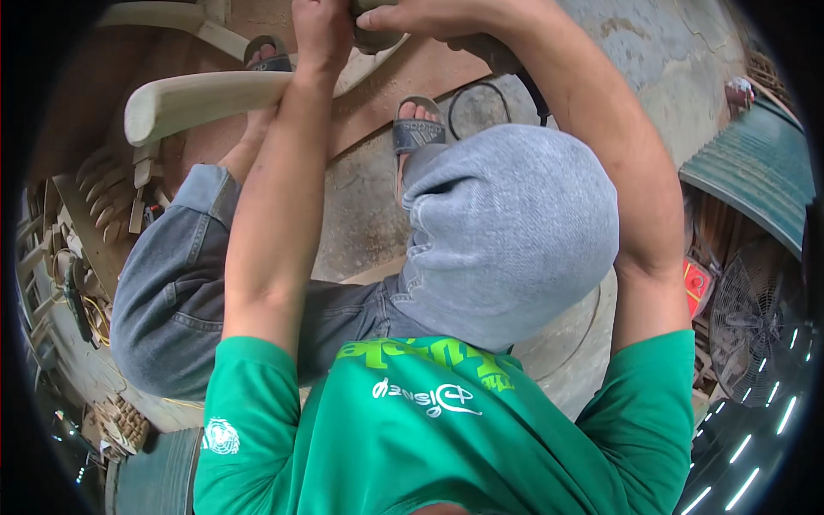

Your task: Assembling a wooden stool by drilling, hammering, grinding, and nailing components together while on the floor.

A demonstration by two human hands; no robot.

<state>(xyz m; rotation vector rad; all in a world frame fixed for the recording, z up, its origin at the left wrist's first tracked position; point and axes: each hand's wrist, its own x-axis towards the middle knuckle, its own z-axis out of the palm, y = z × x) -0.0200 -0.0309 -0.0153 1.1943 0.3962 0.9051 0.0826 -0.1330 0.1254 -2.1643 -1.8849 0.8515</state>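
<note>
At the top edge, my right hand (412, 17) is closed on a dark corded power tool (489, 51), with its thumb over the tool's rounded grey-green front. My left hand (323, 34) is closed right beside that front. Its fingertips are cut off by the picture's edge, so what it grips cannot be made out. A pale, curved, smooth wooden piece (206, 103) passes beneath my left forearm and continues up to the right under the tool. The tool's black cord (539, 94) hangs down behind my right forearm.
My sandalled foot (419, 129) is beside a brown board (369, 112) dusted with shavings. More curved wooden parts (163, 15) lie at the far left. Stacked wood pieces (107, 197) stand left. A green corrugated sheet (755, 163) and a fan (747, 309) are at right.
</note>
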